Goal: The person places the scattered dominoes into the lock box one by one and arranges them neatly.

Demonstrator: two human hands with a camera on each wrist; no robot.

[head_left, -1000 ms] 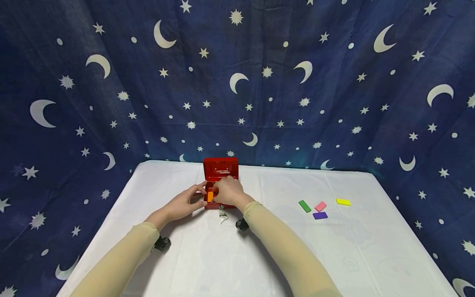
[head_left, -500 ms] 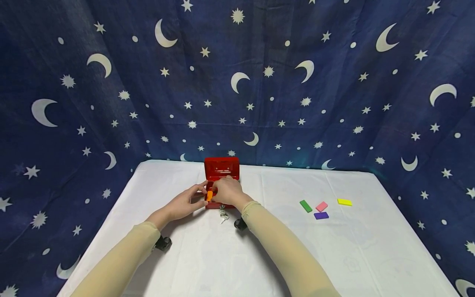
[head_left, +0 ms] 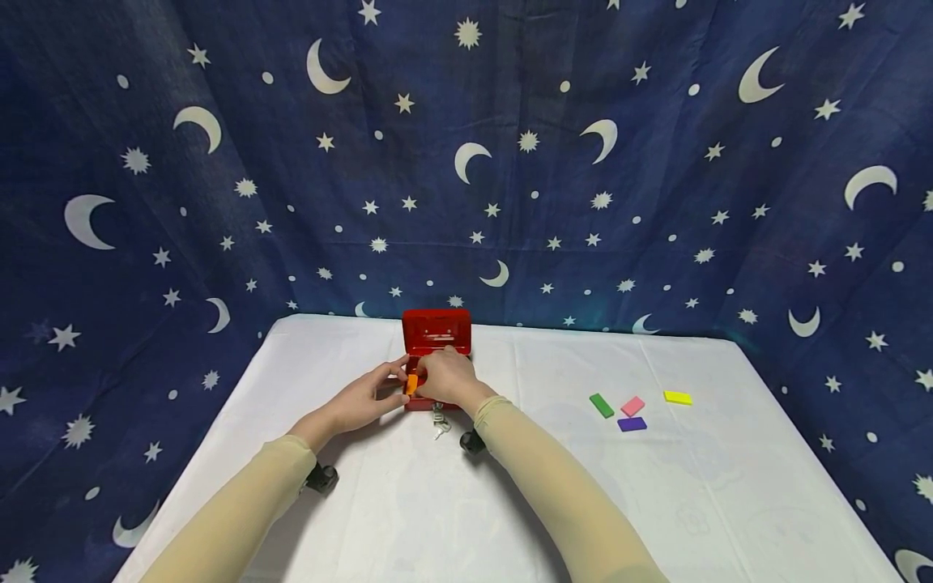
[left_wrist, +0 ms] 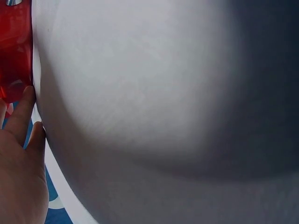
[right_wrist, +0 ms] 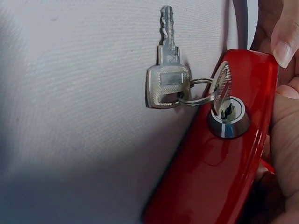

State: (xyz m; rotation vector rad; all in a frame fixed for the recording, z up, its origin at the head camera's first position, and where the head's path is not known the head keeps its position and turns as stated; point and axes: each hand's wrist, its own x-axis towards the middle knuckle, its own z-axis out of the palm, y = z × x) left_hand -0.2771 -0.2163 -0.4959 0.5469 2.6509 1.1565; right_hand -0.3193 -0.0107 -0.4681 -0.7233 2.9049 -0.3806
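A small red cash box point(head_left: 437, 332) stands on the table with its lid raised. My left hand point(head_left: 362, 398) holds the box at its left side, the thumb at the front corner. Reaching into the box, my right hand point(head_left: 449, 376) pinches an orange rectangular block point(head_left: 412, 384) near the left wall; the fingertips are partly hidden. In the right wrist view, one key point(right_wrist: 221, 88) sits in the front lock point(right_wrist: 229, 116), and a second key point(right_wrist: 168, 86) hangs from the same ring onto the cloth.
Right of the box lie a green block point(head_left: 602, 406), a pink block point(head_left: 632, 406), a purple block point(head_left: 632, 423) and a yellow block point(head_left: 678, 397). White cloth point(head_left: 539, 486) covers the table. A blue curtain point(head_left: 466, 210) with moons and stars hangs behind.
The orange block has shifted and tilted slightly inside the box under my right hand. Both hands stay at the box, and the loose blocks lie as before.
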